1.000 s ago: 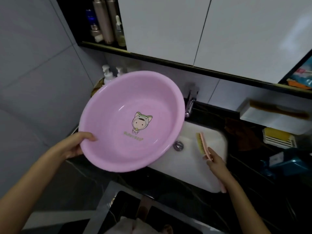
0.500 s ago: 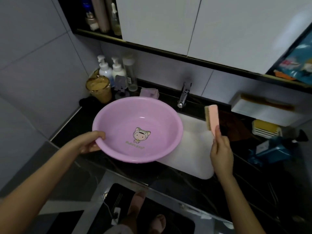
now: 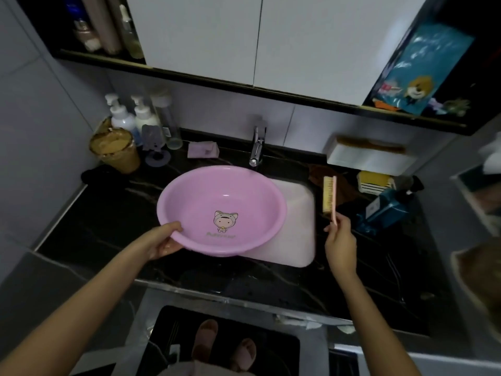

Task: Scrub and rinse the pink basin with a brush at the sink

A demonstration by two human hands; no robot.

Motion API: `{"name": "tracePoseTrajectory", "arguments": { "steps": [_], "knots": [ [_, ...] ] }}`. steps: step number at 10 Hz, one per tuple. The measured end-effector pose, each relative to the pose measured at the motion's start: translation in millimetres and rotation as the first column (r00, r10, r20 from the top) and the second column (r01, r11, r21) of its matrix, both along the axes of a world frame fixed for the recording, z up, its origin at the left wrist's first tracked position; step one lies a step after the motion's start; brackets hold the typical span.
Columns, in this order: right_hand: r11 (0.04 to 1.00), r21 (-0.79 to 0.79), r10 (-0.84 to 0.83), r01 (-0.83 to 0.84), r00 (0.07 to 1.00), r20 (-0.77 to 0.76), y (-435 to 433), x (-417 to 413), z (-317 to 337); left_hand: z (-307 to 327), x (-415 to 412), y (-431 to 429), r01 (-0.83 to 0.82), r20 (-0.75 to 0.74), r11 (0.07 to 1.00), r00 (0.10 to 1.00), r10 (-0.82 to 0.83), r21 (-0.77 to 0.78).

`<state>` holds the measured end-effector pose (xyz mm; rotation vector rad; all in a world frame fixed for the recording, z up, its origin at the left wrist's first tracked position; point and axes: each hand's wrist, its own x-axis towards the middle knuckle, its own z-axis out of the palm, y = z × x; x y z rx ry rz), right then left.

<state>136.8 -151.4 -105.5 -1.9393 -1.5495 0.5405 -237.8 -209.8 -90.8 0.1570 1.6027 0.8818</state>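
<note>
The pink basin (image 3: 200,202), with a cartoon cat-hood figure printed inside, is held almost level over the left part of the white sink (image 3: 295,213). My left hand (image 3: 165,240) grips its near-left rim, thumb on top. My right hand (image 3: 339,240) holds a pink brush (image 3: 330,196) by its handle, upright to the right of the sink, with the tan bristles facing left. The basin and the brush are apart. A chrome tap (image 3: 256,147) stands behind the basin, and no water runs from it.
A black marble counter (image 3: 95,218) surrounds the sink. Pump bottles (image 3: 122,118), a tan cup (image 3: 116,150) and a purple soap (image 3: 203,150) stand at the back left. At the right sit a white tissue box (image 3: 366,156), a yellow sponge (image 3: 374,180) and a blue bottle (image 3: 387,210).
The basin came down from a tilted, raised position to nearly level over the sink. My right hand lifted the brush out of the sink and moved it right, beside the sink.
</note>
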Motion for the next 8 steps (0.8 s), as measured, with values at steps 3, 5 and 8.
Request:
{"name": "tracePoseTrajectory", "arguments": {
  "steps": [3,5,8],
  "knots": [
    [0.937,-0.295,-0.185,0.188,0.982,0.039,11.4,15.7,-36.8,-23.5,14.7,10.1,0.122,-0.083,0.992,0.989,-0.119,0.032],
    [0.936,-0.269,-0.225,0.227,0.974,0.038,16.3,13.0,-48.3,-24.9,9.8,8.5,0.408,-0.179,0.902,0.886,-0.428,-0.141],
    [0.924,-0.259,0.295,-0.280,0.955,0.019,52.0,-30.0,-6.0,17.9,-27.3,28.4,0.714,-0.315,0.639,0.560,-0.766,-0.284]
  ]
}}
